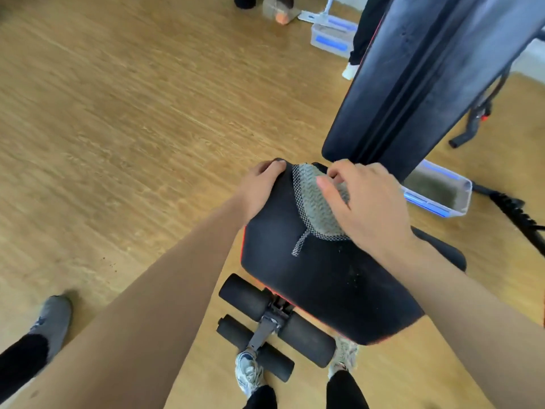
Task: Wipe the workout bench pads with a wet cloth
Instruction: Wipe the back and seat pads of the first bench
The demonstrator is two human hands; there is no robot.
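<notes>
A black workout bench stands on a wooden floor, with a seat pad point(318, 278) close to me and a raised back pad point(413, 84) behind it. A grey cloth point(315, 205) with a checked border and a hanging loop lies on the far end of the seat pad. My right hand point(368, 202) rests on the cloth, fingers curled into its far edge. My left hand point(262, 187) grips the seat pad's far left corner. White specks dot the seat pad's right side.
A clear plastic tub point(439, 193) sits on the floor right of the bench, and another one point(333, 33) stands far back. Black foam leg rollers point(274, 323) stick out below the seat. Another person's grey shoe point(53, 320) is at the left, and black-trousered legs point(365, 31) stand behind the back pad.
</notes>
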